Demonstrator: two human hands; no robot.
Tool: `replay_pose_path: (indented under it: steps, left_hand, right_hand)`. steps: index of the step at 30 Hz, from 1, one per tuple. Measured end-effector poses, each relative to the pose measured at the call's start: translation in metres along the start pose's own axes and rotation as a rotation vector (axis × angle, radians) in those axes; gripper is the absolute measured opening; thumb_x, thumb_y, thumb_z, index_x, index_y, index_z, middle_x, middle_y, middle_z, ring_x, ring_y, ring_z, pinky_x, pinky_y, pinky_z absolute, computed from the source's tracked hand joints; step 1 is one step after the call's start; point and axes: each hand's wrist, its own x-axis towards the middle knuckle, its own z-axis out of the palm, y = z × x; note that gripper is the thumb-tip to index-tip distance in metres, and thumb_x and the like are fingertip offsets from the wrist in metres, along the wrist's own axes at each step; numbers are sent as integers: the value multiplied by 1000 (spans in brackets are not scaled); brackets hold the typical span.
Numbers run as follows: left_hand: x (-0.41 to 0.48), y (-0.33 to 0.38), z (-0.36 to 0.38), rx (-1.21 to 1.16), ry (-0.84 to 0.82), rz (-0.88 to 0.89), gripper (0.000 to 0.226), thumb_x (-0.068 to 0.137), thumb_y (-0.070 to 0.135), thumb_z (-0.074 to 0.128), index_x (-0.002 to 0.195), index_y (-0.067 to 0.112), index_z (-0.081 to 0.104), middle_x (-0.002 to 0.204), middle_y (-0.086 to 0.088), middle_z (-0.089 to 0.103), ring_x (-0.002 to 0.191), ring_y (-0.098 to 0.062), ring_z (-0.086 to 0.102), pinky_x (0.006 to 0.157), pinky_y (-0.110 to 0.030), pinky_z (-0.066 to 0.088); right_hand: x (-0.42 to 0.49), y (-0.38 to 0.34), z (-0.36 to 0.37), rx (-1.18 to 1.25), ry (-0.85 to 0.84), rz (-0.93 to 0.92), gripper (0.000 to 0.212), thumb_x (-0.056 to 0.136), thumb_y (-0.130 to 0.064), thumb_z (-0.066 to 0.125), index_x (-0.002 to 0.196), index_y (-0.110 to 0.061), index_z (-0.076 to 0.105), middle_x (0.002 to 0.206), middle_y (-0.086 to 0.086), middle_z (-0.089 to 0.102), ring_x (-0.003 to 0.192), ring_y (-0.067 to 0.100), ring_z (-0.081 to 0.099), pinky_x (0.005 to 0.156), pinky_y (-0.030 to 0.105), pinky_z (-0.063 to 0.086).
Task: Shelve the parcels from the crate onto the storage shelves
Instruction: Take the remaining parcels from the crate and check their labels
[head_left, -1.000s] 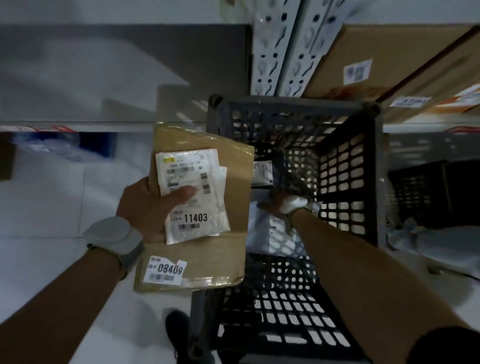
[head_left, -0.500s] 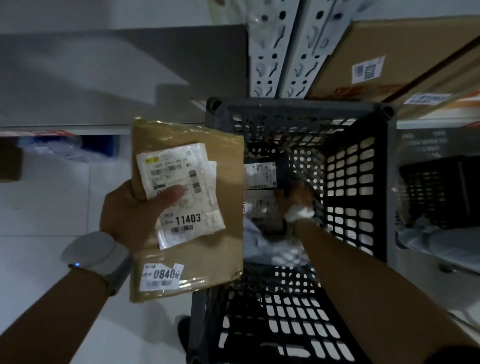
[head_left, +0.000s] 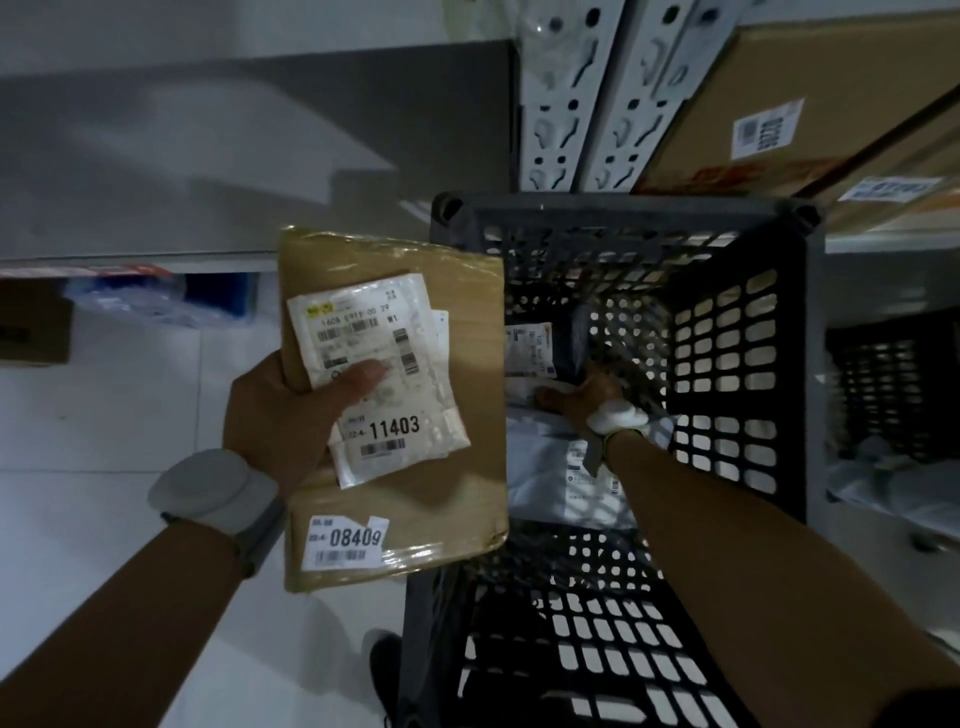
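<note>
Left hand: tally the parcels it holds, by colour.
brown parcel: 1
white packet: 1
Total: 2, both gripped together by the left hand, with the thumb on the white packet.

A brown parcel (head_left: 447, 499) and a white packet (head_left: 405, 431) marked 11403 are held together in the left hand (head_left: 280, 410). The right hand (head_left: 587, 397) is seen inside the crate (head_left: 623, 218), against a grey parcel (head_left: 550, 483).

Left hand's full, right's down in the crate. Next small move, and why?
Probably close the right hand on the white parcel at its thumb and lift it out of the crate: its grip isn't clear, and the left hand holds a brown parcel and packet.
</note>
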Motion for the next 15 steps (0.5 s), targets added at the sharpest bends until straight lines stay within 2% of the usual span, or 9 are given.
replay_pose_path:
  steps: [1,3,5,7,9,10,13,15]
  left_hand:
    - [0,0,-1,-6,-4,-4,20,74,32,82,91,29,72,69,25,71,68,5,70,54,-11,53]
    - [0,3,-5,-25,-7,-24,24,73,32,84,94,27,74,71,21,72,70,0,71,57,-17,57]
    - [-2,4,-14,-35,-10,-50,27,70,33,86,93,27,75,75,15,75,72,-6,73,61,-26,61]
    - [-7,7,-23,-45,-20,-85,28,68,35,88,93,28,75,82,8,76,77,-14,74,68,-34,61]
    - [-18,14,-37,-24,-44,-64,28,71,34,86,94,27,74,84,8,73,77,-13,72,64,-25,60]
    - [-25,15,-45,-8,-43,-52,29,72,34,85,97,26,73,85,7,73,77,-12,71,63,-22,58]
    - [-49,28,-75,-20,-68,-24,33,75,30,84,105,20,74,98,-1,75,79,-14,71,69,-24,58]
    - [-68,44,-97,-49,-93,4,28,78,24,82,104,16,73,98,-2,73,72,-10,69,55,-16,55]
  right_hand:
    - [-4,-1,-4,50,41,-18,70,77,-37,83,135,-10,55,127,9,65,117,30,61,98,41,50]
    - [-16,-14,-18,123,100,-20,58,80,-26,82,129,-9,55,120,6,67,109,23,63,87,31,50]
    - [-33,-30,-35,154,157,-4,58,84,-27,79,132,-10,52,118,4,65,108,21,61,80,22,43]
    - [-57,-36,-49,188,207,16,65,86,-32,76,139,-12,45,119,1,61,115,25,59,86,25,43]
    - [-84,-39,-62,263,269,12,69,85,-33,77,142,-14,43,122,2,62,117,28,60,94,34,48]
    - [-100,-41,-67,307,310,14,69,85,-32,77,141,-13,43,121,2,62,116,27,60,92,33,48]
    - [-165,-54,-74,501,439,-12,67,85,-24,78,140,-7,44,124,9,60,115,27,59,86,27,41]
    - [-206,-62,-73,636,491,-50,71,77,-28,83,137,-8,50,121,5,62,112,24,61,89,29,45]
